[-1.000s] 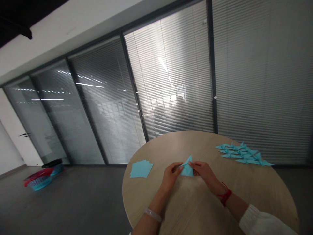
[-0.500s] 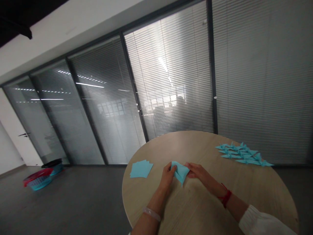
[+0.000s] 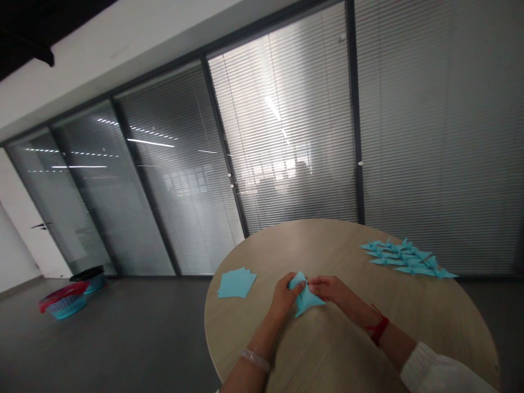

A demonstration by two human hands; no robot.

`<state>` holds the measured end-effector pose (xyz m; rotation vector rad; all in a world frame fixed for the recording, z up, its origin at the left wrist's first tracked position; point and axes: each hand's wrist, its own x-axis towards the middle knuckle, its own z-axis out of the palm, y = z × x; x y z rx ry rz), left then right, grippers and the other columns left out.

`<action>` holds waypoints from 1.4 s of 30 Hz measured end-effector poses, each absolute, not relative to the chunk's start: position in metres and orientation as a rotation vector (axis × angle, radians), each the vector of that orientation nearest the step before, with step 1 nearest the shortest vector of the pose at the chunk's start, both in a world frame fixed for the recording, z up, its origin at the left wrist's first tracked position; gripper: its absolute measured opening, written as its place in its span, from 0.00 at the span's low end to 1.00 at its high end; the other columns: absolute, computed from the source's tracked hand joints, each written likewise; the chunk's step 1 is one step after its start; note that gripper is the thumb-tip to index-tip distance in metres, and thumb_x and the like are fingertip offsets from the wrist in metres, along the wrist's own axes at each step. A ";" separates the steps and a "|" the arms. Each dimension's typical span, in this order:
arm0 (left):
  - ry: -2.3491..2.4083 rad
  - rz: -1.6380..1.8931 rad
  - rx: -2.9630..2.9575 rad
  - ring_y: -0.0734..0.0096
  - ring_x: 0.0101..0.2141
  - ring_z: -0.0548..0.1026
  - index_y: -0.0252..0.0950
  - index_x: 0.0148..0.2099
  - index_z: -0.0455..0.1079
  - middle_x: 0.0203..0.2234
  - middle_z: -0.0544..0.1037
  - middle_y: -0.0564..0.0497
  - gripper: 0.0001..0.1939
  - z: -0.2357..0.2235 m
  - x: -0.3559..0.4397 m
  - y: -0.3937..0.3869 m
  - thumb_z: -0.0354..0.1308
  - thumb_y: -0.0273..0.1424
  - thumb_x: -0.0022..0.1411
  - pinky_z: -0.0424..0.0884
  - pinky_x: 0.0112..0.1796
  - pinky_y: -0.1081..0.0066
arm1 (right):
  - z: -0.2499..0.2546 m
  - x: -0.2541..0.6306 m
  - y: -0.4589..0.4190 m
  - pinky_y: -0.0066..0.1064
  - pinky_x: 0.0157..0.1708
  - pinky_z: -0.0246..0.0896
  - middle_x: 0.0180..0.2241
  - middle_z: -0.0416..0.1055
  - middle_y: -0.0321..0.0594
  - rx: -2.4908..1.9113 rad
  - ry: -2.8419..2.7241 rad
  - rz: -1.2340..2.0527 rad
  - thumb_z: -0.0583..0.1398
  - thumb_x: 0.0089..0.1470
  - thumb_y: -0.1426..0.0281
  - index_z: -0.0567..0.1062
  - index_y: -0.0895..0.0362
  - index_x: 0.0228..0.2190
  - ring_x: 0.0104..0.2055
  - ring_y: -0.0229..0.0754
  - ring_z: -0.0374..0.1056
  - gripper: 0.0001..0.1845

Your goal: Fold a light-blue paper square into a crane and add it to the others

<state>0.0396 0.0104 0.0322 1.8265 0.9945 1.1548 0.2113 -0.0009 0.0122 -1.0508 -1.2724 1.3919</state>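
A partly folded light-blue paper (image 3: pixel 305 296) lies on the round wooden table (image 3: pixel 327 360) between my hands. My left hand (image 3: pixel 284 295) pinches its left upper corner with closed fingers. My right hand (image 3: pixel 329 287) presses on its top right edge, fingers closed on the paper. A clear bangle sits on my left wrist and a red string on my right wrist.
A small stack of flat blue paper squares (image 3: pixel 236 282) lies at the table's left edge. Several finished blue folded figures (image 3: pixel 403 256) are laid out in rows at the far right. Glass walls with blinds stand behind; baskets (image 3: pixel 67 298) sit on the floor at left.
The paper stood up as a pointed triangle a second ago; it was turned over and now lies flatter on the table, with both hands closed in over its top.
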 end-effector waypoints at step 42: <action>1.106 1.296 1.852 0.61 0.32 0.76 0.33 0.36 0.78 0.30 0.81 0.46 0.13 0.042 0.041 -0.003 0.60 0.37 0.53 0.69 0.35 0.68 | 0.017 0.214 -0.001 0.34 0.34 0.66 0.24 0.74 0.37 -0.989 -1.231 1.341 0.70 0.25 0.52 0.75 0.60 0.25 0.27 0.41 0.70 0.27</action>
